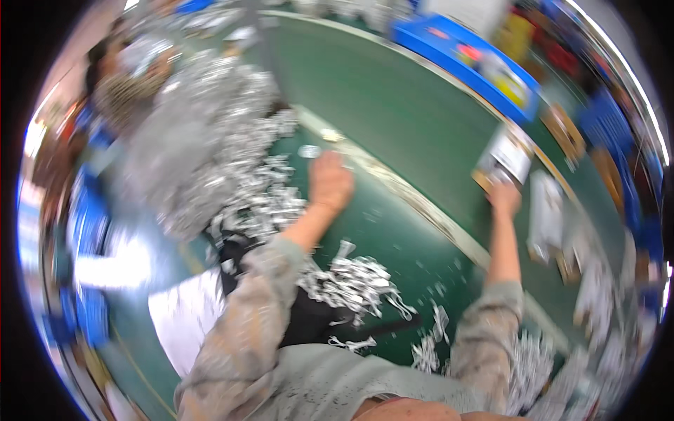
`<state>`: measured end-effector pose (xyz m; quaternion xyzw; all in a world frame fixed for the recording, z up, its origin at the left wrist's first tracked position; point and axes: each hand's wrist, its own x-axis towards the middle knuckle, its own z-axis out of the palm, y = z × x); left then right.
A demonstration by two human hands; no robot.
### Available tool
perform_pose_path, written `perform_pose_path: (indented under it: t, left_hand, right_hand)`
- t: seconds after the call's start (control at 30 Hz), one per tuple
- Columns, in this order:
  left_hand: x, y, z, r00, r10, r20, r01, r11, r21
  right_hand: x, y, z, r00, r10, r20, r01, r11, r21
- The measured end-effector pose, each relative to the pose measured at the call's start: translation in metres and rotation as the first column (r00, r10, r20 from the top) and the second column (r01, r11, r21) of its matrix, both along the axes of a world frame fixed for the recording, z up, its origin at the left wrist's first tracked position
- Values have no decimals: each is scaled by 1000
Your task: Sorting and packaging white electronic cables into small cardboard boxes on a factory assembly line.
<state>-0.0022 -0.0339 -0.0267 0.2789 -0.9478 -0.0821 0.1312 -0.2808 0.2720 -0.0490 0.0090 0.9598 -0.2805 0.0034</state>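
My right hand (504, 199) reaches out over the green belt, its fingers closed on the near end of a flat white-and-brown printed box (511, 156). My left hand (330, 182) is over the green worktop by the belt's edge, and motion smears its fingers. Just beyond it lie a small white piece (309, 151) and a small yellowish piece (331, 135). Between my forearms is a heap of white looped pieces, like short bundled cables (354, 281), partly on black cloth. A larger pile of similar pieces (260, 168) sits left of my left hand.
Clear plastic bags (189, 140) are heaped at the left, with another person (130, 91) behind them. A blue tray (470, 63) with colourful items stands along the belt's far side. White packs (546, 214) lie right of my right hand. A pale rail (414, 200) separates worktop and belt.
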Motion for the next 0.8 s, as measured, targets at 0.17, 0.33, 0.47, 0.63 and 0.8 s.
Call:
perform_pose_path:
  t: [0.17,0.33,0.47,0.63,0.8]
  left_hand:
    - [-2,5,-25,962,2,-273,-35,993,-115]
    - [16,4,-18,956,37,-291,-54,997,-51]
    - [25,-8,-9,902,-15,-431,39,998,48]
    - [115,-106,124,851,55,-522,-238,927,-290]
    - [198,-185,174,700,682,-213,-712,689,-136]
  right_hand:
    - [-34,52,-41,998,56,-20,-59,937,-346]
    - [23,37,-24,960,47,-277,-148,923,-354]
    - [111,37,16,959,250,-137,-283,782,-555]
    - [192,75,44,948,316,45,-219,747,-627]
    - [221,85,47,921,344,185,-141,735,-663]
